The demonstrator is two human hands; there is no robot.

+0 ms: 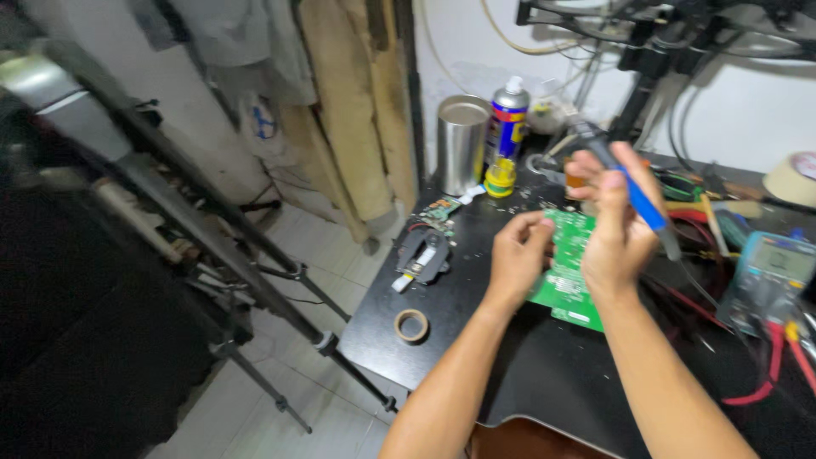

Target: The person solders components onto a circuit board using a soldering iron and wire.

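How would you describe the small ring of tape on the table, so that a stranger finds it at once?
Start at the black table and go to its near left corner, left of the person's left hand. There a small brown tape ring lies flat, just below the black disc-drive mechanism. It is the only round, hollow thing there, far smaller than the pale tape roll at the right.

Bare black table below my wrists, free to pass there. Left of my left hand: drive mechanism and tape roll, open patches between them. Beyond my hands the steel cylinder and spray can block the back edge. Right of my right hand: multimeter, red leads, tangled cables, crowded.
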